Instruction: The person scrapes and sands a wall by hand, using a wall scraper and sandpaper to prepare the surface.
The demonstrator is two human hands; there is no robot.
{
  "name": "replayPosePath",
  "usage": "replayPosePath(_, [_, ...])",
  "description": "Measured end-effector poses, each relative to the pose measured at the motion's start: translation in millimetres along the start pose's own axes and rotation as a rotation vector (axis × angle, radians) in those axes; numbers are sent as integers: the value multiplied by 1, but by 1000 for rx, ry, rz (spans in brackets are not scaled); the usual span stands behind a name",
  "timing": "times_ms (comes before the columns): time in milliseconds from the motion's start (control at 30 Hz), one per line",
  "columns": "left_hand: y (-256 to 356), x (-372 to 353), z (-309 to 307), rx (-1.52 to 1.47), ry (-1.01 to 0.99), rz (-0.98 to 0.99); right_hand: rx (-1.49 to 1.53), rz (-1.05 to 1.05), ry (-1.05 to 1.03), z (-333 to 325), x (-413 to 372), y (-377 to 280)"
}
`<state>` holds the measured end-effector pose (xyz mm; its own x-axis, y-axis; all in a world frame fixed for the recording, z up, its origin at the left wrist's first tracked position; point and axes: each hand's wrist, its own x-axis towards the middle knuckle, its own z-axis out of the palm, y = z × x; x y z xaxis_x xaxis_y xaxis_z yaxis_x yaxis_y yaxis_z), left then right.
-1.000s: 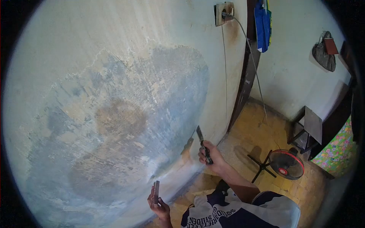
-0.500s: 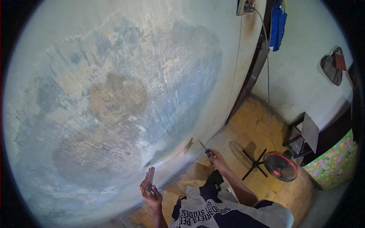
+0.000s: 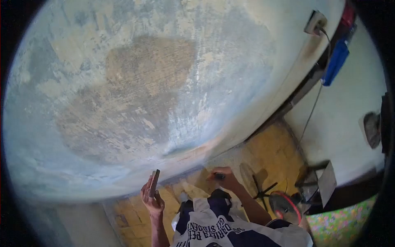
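Left grip (image 3: 153,200), seven o'clock, holds thin grey-brown rectangular plate (image 3: 154,183), material unclear: probably light, stiff; best held by edges. Right grip (image 3: 228,178), five o'clock, wrapped around black handle (image 3: 220,176).

From my remote seat I see a pale far wall (image 3: 343,119) at three o'clock, yellowish floor (image 3: 273,146) and a dark-framed stand (image 3: 327,184) towards four, a red-rimmed fan (image 3: 284,206) between four and five.

Red-rimmed fan (image 3: 284,206) on the yellow floor (image 3: 269,150), near a low stand (image 3: 327,184) and flowered cloth (image 3: 343,221)
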<state>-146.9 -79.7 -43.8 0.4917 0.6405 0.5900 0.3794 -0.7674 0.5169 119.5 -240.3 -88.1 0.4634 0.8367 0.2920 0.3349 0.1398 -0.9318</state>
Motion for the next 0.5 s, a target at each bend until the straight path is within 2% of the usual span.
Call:
replayPosePath(100, [20, -18, 11, -17, 46, -89, -298, -66, -310, -11, 22, -16])
replayPosePath(200, [27, -29, 19, 28, 59, -151, -127, -350, -583, 3, 55, -18])
replayPosePath(267, [23, -42, 22, 29, 67, -239, -133, -464, -782, 18, 75, -27])
replayPosePath(300, [72, -63, 36, 52, 73, -270, -115, -542, -869, -18, 59, -32])
replayPosePath(333, [80, -71, 42, 54, 101, -302, -119, -661, -862, -19, 65, -28])
replayPosePath(433, [109, -95, 55, 60, 155, -430, -120, -742, -794, -25, 107, 20])
replayPosePath(500, [126, -104, 62, 62, 163, -545, -91, -785, -839, -28, 105, 26])
